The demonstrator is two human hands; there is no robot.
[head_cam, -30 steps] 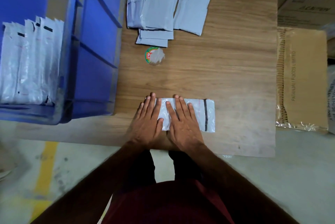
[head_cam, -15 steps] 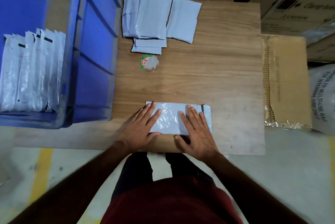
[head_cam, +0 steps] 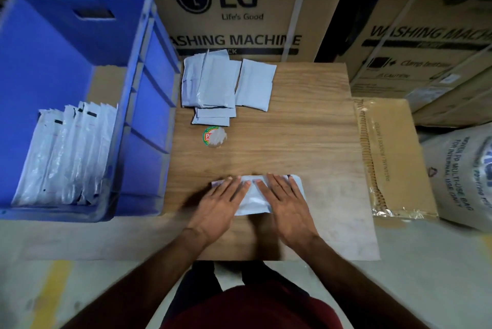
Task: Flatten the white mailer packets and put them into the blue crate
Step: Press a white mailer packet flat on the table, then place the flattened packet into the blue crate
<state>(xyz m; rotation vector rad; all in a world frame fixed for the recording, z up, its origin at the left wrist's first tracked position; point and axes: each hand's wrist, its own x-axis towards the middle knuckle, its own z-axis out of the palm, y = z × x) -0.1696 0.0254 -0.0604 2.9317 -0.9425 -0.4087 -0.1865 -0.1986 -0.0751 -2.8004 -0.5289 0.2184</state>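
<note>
A white mailer packet (head_cam: 254,199) lies flat near the front of the wooden table (head_cam: 306,142). My left hand (head_cam: 219,207) presses palm-down on its left part and my right hand (head_cam: 286,205) presses on its right part, fingers spread; both cover much of it. A pile of several white mailer packets (head_cam: 226,86) sits at the table's far left. The blue crate (head_cam: 149,105) stands left of the table, with several flattened packets (head_cam: 66,158) standing on edge inside it.
A small round sticker-like item with crumpled clear film (head_cam: 214,136) lies just before the pile. Large cardboard boxes (head_cam: 239,22) stand behind the table. A flat carton (head_cam: 391,155) and a white woven sack (head_cam: 463,177) lie to the right.
My hands slid outward over the packet, then drew closer again, still pressing it flat. The camera tilted up, so the boxes behind the table came into view.
</note>
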